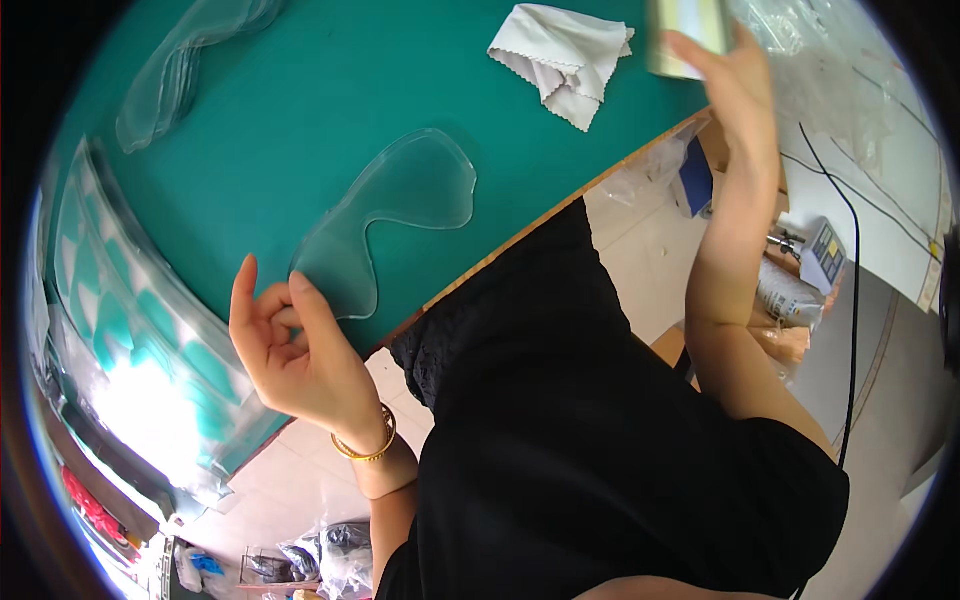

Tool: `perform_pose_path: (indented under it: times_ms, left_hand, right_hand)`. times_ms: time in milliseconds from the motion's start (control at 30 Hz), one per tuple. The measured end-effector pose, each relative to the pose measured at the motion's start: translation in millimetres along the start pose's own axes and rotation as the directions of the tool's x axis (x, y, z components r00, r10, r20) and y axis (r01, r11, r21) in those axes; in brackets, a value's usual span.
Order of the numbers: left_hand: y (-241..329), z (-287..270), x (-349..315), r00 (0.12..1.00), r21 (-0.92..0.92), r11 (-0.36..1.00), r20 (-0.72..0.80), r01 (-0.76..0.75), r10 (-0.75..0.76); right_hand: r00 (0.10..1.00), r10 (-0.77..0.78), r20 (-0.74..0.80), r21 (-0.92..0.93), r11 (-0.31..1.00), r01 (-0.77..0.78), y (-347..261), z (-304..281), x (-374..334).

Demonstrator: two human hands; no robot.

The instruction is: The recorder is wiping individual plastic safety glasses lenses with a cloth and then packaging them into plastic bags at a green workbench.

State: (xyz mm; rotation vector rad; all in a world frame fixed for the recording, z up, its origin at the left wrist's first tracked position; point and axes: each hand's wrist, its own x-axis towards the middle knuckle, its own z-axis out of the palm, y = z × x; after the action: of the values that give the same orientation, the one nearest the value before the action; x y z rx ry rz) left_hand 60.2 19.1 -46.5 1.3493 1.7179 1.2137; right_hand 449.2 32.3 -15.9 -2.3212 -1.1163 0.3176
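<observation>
Sheeting point(140, 320), clear and glossy, with rounded green and pale patches showing, runs along the left edge of the green bench point(330, 90); bright glare on its lower part hides detail. Just right of its top end, at the far left of the bench, lies a stack of clear curved pieces point(165, 85), overlapping, count unclear. Left hand point(300, 350) is next, over the near edge of the bench: index finger points up, other fingers loosely curled, thumb tip at the left end of the clear plastic piece; cannot tell whether the fingers pinch it or only touch it. Gold bracelet point(362, 445) on that wrist. Clear plastic piece point(405, 190), wide-lobed with a notch on its near side, extends rightward from the thumb over the green surface, near the front edge. Further right, crumpled pale grey cloth point(570, 60) with zigzag edges lies on the bench, well apart from the piece. Right hand point(740, 95), blurred, is at the top right, fingers closed around a pale yellow block point(690, 35), thumb across its near face. Crumpled clear plastic bags point(825, 60) lie right of that hand, above a small scale-like device point(822, 255).
</observation>
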Motion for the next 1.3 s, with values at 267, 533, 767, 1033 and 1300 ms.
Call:
perform_pose_path:
  times_ms: [267, 533, 767, 1033, 1300]
  left_hand:
    - [0, -4, -2, 1.000, -0.009, 1.000, 0.005, 0.008, -0.008]
    - [-1, 2, -1, 1.000, 0.022, 1.000, 0.013, -0.006, 0.006]
    - [0, -1, -1, 1.000, 0.033, 0.999, 0.016, -0.022, 0.022]
    - [-2, -3, -1, 0.997, 0.064, 0.996, 0.034, -0.066, 0.064]
    - [-3, -2, -1, 0.998, 0.021, 0.999, 0.044, -0.034, 0.033]
  right_hand:
    - [0.999, -0.020, 0.033, 0.480, 0.877, 0.002, -85, 13, -114]
    - [0.828, -0.382, 0.411, 0.096, 0.921, 0.377, -139, 62, -139]
    - [0.881, -0.336, 0.332, -0.062, 0.925, 0.375, -126, 48, -124]
    - [0.842, -0.310, 0.443, 0.265, 0.942, 0.207, -113, 62, -118]
    - [0.706, -0.494, 0.508, 0.347, 0.867, 0.357, -143, 96, -134]
